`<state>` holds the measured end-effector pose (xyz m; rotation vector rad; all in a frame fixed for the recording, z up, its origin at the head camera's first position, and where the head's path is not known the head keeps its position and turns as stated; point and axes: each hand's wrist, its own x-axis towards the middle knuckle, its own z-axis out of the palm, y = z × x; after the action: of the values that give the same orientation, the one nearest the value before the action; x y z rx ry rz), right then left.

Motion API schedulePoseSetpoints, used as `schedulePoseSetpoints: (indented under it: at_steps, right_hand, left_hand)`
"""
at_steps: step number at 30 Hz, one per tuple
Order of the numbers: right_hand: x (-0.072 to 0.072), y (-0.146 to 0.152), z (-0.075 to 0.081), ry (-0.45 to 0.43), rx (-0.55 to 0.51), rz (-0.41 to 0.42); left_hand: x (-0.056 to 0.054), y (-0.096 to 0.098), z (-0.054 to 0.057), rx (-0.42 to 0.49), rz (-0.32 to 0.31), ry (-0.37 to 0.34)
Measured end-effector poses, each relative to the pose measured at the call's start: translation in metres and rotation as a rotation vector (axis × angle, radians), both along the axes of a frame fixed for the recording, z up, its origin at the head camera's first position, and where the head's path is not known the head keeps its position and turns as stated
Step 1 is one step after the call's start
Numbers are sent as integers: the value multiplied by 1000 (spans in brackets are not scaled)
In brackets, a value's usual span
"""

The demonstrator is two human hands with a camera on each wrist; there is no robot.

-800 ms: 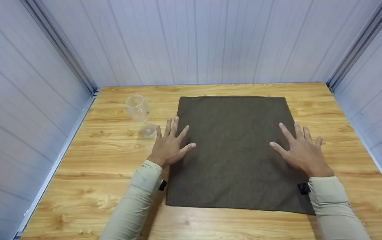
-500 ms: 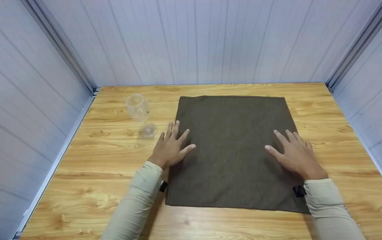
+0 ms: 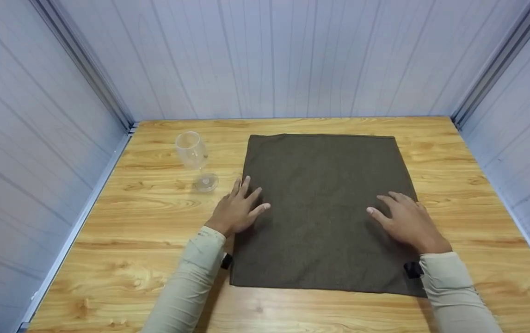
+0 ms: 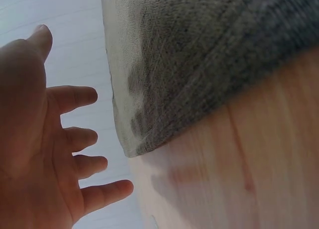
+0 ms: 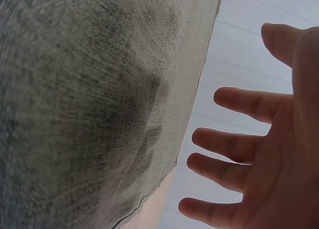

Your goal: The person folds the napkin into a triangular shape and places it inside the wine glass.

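Observation:
A dark brown cloth (image 3: pixel 320 185) lies spread flat on the wooden table, roughly square, with light creases near its front edge. Over its left edge hovers my left hand (image 3: pixel 235 210), palm down, fingers spread and holding nothing. My right hand (image 3: pixel 406 219) hangs over the cloth's right edge, its fingers bent slightly downward, also with nothing in it. In both wrist views the hands stand apart from the cloth (image 4: pixel 189 64), and finger shadows fall on it. A clear stemmed glass (image 3: pixel 192 150) stands upright on the table, left of the cloth and beyond my left hand.
The wooden table (image 3: pixel 144 231) reaches back to a pale panelled wall (image 3: pixel 292 60). Similar walls rise at the left (image 3: pixel 29 138) and right (image 3: pixel 524 152). A small black device (image 3: pixel 413 269) sits at the right sleeve cuff, and another black device (image 3: pixel 226 261) at the left.
My right hand has moved inward to the left and toward me, its fingers bending down. My left hand has drawn slightly toward me. The cloth and glass stay in place.

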<state>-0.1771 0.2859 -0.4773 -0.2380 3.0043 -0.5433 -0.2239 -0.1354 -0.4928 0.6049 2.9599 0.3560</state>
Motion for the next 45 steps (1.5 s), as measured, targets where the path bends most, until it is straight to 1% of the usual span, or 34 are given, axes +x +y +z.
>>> schedulePoseSetpoints:
  at_steps: [6,9,12,15,17,23,30,35,38,42,45]
  right_hand:
    - [0,2,-3,-5,-1,12]
    - [-1,3,-7,-25,1,24]
    - [-2,4,-10,-50,2,35]
    - [-2,6,-12,-64,3,37]
    - [-2,7,-13,-61,8,37]
    - [4,15,-15,-53,21,38]
    - [11,21,-19,-38,36,30]
    - [16,26,-17,-23,37,30]
    - [18,29,-15,-17,36,30]
    - [20,30,-13,-14,29,25]
    - [21,31,-12,-31,23,15]
  left_hand:
    - [-1,-1,-2,8,34,-64]
    - [-2,-2,-4,0,44,-92]
    - [-1,-4,-6,-34,38,-79]
    - [-2,-6,-7,-50,28,-44]
    - [-2,-6,-7,-43,26,-38]
    - [-1,-6,-8,-3,31,-55]
    - [-1,-5,-8,0,11,6]
    - [0,-5,-11,-8,-11,24]
    - [1,-6,-11,-3,-5,-1]
    - [1,-6,-10,11,16,-59]
    - [2,-6,-10,22,25,-77]
